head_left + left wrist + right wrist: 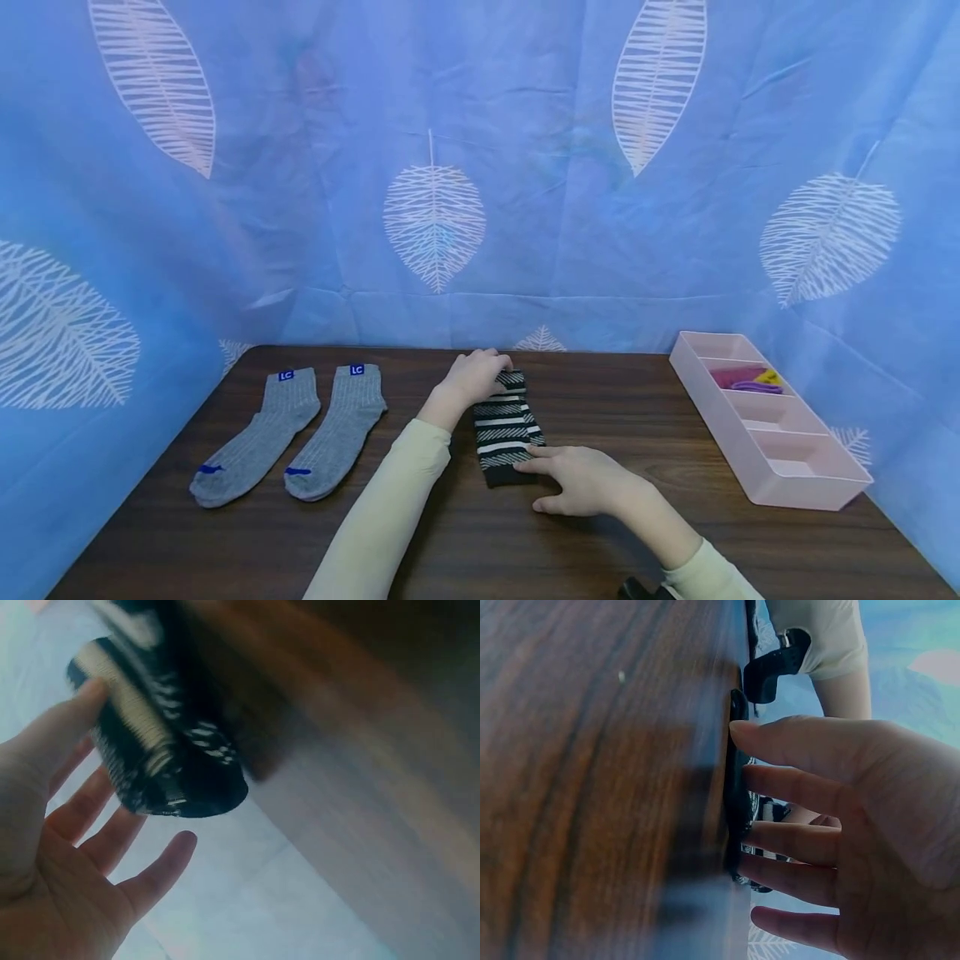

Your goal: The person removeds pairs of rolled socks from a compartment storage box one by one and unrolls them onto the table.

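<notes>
A black-and-white striped sock (504,427) lies lengthwise near the middle of the table, looking doubled over. My left hand (474,377) holds its far end; in the left wrist view, the thumb is on one face of the sock (139,724) and fingers are behind it, with the other fingers spread. At the near end, the fairly straight fingers of my right hand (581,482) touch the sock's dark edge, the thumb resting lower beside it. Two grey ribbed socks (258,442) (341,437) with blue labels lie flat side by side to the left.
A pink divided box (720,433) stands at the table's right; one compartment holds purple, pink and yellow items (750,380). A blue leaf-print curtain (525,250) hangs behind the dark wooden table (630,400). Something black (636,588) shows by the right sleeve.
</notes>
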Available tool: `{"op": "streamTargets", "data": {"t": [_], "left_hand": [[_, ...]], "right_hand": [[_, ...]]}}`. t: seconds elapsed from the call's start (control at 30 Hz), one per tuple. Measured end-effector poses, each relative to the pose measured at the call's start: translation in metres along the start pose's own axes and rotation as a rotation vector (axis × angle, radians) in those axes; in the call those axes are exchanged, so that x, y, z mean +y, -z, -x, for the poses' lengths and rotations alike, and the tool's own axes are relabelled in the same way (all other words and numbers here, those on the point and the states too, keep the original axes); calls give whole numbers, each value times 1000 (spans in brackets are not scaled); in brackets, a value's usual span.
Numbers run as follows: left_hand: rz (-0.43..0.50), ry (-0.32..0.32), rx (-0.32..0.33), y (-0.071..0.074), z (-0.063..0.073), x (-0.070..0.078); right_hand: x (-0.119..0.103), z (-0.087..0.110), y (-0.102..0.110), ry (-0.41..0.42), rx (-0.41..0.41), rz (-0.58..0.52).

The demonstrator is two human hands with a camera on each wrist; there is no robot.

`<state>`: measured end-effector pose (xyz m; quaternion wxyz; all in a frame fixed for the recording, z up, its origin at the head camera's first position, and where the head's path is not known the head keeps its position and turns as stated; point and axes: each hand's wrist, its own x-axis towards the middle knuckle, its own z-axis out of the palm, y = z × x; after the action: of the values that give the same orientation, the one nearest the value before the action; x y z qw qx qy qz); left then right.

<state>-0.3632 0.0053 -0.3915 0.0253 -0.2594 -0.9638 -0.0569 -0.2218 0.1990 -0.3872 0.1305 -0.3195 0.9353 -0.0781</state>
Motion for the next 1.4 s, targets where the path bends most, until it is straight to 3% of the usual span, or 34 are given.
{"op": "streamTargets", "data": {"t": [0.4,0.7,0.97,1.1,1.27,1.4], "left_hand": [[-183,9,-80,-8,-26,-8],[-171,33,-90,-3,-40,-16],[-55,188,-219,12,-29,-36],[-89,208,-178,15,-25,-40],[-169,137,-63,12,-25,-38],[-199,82,-47,9,-28,-36]], "right_hand": [[-4,-1,-1,-5,7,5],[-4,-2,1,-14,23,16],[0,-4,4,-15,48,-28],[3,-7,2,-10,57,-41],[-3,-8,-1,-29,54,-37],[-8,-7,-4,-29,24,-23]]}}
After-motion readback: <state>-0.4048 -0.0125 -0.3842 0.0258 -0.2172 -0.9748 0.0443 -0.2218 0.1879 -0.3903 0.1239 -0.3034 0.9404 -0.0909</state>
